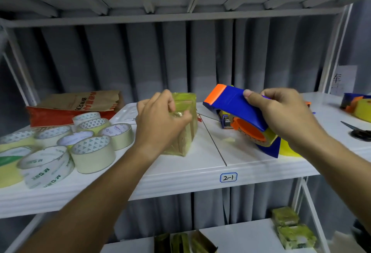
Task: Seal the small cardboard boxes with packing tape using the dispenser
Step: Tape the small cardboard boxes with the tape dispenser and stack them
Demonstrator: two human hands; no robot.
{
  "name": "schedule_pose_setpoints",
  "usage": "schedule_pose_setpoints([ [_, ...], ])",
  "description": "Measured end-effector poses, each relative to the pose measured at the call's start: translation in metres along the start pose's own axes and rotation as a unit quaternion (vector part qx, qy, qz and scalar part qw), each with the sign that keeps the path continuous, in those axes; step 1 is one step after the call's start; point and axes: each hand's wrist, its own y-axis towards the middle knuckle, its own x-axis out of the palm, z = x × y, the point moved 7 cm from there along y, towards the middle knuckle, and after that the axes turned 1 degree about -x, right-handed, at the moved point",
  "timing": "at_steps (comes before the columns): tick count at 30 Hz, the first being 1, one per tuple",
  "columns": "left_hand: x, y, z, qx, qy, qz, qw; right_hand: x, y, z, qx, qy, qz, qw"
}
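On shelf, box under left fingers, dispenser in right hand

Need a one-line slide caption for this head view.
Left hand holds a tape-wrapped box on the shelf while right hand grips the blue tape dispenser.

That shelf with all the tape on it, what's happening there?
A person is taping up a small cardboard box on the white shelf. The left hand grips the box, already wrapped in yellowish tape. The right hand holds a blue and orange tape dispenser just beside it. Spare tape rolls sit to the left.
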Motion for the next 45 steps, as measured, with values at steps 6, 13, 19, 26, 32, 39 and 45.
schedule_pose_setpoints([
  [6, -0.017, 0.005, -0.026, -0.058, 0.053, -0.021, 0.997, 0.02, -0.015, 0.001, -0.078, -0.082, -0.054, 0.992],
  [13, -0.019, 0.004, -0.062, -0.176, 0.004, -0.03, 0.984, 0.064, -0.028, 0.005, -0.163, -0.178, -0.098, 0.965],
  [19, -0.032, 0.002, -0.077, -0.208, -0.002, -0.021, 0.978, 0.096, -0.038, 0.003, -0.233, -0.263, -0.127, 0.928],
  [26, -0.057, 0.001, -0.081, -0.192, -0.019, 0.023, 0.981, 0.102, -0.04, 0.002, -0.21, -0.296, -0.14, 0.921],
  [32, -0.097, 0.003, -0.066, -0.108, -0.003, 0.099, 0.989, 0.091, -0.041, -0.012, -0.193, -0.281, -0.119, 0.933],
  [39, -0.138, -0.016, -0.064, -0.089, -0.07, 0.081, 0.99, 0.074, -0.052, -0.049, -0.209, -0.319, -0.087, 0.92],
  [45, -0.163, -0.045, -0.068, -0.074, -0.141, 0.064, 0.985, 0.072, -0.086, -0.08, -0.21, -0.309, -0.094, 0.923],
])
